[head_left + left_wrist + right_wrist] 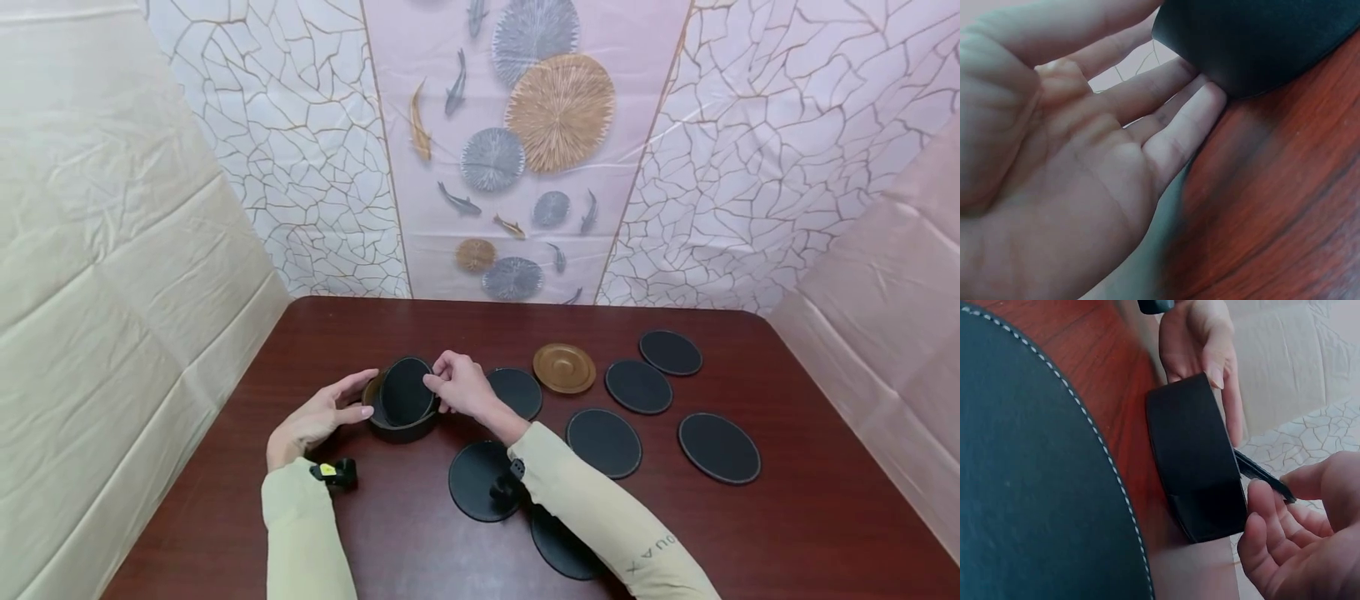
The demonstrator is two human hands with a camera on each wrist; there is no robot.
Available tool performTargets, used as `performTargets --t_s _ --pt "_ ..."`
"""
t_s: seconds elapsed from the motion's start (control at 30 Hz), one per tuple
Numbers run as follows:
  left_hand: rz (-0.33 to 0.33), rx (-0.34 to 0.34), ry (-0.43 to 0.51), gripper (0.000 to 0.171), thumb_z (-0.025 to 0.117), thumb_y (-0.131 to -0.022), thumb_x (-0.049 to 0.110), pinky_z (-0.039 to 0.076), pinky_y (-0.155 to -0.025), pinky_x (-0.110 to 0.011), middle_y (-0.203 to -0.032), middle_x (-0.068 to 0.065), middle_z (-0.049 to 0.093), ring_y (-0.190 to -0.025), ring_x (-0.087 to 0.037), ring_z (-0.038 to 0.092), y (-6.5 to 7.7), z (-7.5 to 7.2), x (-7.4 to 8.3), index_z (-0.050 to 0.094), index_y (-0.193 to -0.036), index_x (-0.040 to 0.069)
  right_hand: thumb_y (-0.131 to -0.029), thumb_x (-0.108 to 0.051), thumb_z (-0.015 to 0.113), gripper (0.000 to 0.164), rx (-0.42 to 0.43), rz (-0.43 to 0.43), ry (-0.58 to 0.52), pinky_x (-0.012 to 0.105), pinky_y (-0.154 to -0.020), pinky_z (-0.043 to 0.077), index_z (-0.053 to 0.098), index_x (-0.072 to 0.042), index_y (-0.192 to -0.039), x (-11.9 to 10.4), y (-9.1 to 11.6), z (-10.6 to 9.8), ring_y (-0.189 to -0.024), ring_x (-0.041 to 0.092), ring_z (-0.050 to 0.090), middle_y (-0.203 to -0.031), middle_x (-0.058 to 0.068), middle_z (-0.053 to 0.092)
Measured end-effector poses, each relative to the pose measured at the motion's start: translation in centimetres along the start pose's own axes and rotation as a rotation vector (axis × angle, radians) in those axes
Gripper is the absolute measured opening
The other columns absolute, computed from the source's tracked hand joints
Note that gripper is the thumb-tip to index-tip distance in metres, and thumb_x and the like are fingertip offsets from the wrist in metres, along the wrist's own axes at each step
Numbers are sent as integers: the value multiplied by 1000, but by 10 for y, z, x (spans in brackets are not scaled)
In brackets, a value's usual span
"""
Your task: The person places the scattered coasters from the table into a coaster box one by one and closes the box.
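On the table's left side stands a round black coaster holder (pixel 402 429) with low walls and a brown inside. A black coaster (pixel 407 392) leans tilted in its mouth, one edge raised above the rim. My right hand (pixel 465 386) pinches that raised edge between thumb and fingers; the right wrist view shows the coaster (pixel 1264 475) edge-on, with the other fingertips right at the holder's wall (pixel 1194 456). From the left, my left hand (pixel 318 417) holds the holder, thumb at the near rim and fingers round the far side. In the left wrist view its fingertips (pixel 1207 100) meet the black wall.
Several black stitched coasters lie flat about the middle and right, among them one under my right forearm (pixel 480 487) and one at far right (pixel 718 448). A brown round lid-like disc (pixel 564 368) lies behind them. Cloth walls (pixel 135 250) enclose the dark wooden table (pixel 390 533).
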State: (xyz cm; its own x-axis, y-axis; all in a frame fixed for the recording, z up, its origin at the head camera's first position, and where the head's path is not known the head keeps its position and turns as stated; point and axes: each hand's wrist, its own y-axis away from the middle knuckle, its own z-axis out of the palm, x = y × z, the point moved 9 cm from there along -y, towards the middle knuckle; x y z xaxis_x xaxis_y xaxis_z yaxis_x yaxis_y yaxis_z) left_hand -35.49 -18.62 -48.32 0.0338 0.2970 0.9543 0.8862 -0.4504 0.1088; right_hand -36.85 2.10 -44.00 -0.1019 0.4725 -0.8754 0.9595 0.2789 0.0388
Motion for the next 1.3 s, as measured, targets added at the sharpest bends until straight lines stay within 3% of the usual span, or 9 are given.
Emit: performTargets --t_s 0.2,0.5,0.77,1.07,1.3 --pt "-10 8 10 68 70 -92 21 45 -94 -14 -156 -9 36 -143 -35 36 1 -1 -3 37 -152 22 -96 -29 64 21 -48 22 115 30 -47 48 55 -12 -89 2 0 12 -60 31 68 -70 3 64" --pt "-20 13 3 70 71 -91 25 44 -95 -15 -158 -8 35 -143 -35 36 1 -1 -6 36 -152 23 -95 -37 64 29 -84 57 268 30 -50 49 55 -14 -80 7 2 14 -57 27 67 -67 8 66" --pt "-22 23 -21 71 71 -91 27 44 -98 -19 -157 -9 36 -142 -36 37 1 -2 -7 36 -152 25 -96 -42 60 33 -92 16 395 30 -50 48 60 -18 -74 5 5 14 -51 17 60 -59 0 61" --pt "1 7 12 70 70 -91 19 44 -93 -13 -157 -10 35 -142 -37 36 0 -1 -2 35 -153 21 -97 -37 59 30 -130 -7 323 30 -54 51 66 -10 -85 -1 13 0 -53 19 61 -73 14 69" --pt "14 9 2 71 70 -91 18 44 -93 -12 -157 -10 36 -142 -37 36 0 -1 0 35 -152 21 -98 -36 59 31 -143 8 283 31 -53 51 66 -7 -89 3 21 -13 -57 24 63 -76 16 69"
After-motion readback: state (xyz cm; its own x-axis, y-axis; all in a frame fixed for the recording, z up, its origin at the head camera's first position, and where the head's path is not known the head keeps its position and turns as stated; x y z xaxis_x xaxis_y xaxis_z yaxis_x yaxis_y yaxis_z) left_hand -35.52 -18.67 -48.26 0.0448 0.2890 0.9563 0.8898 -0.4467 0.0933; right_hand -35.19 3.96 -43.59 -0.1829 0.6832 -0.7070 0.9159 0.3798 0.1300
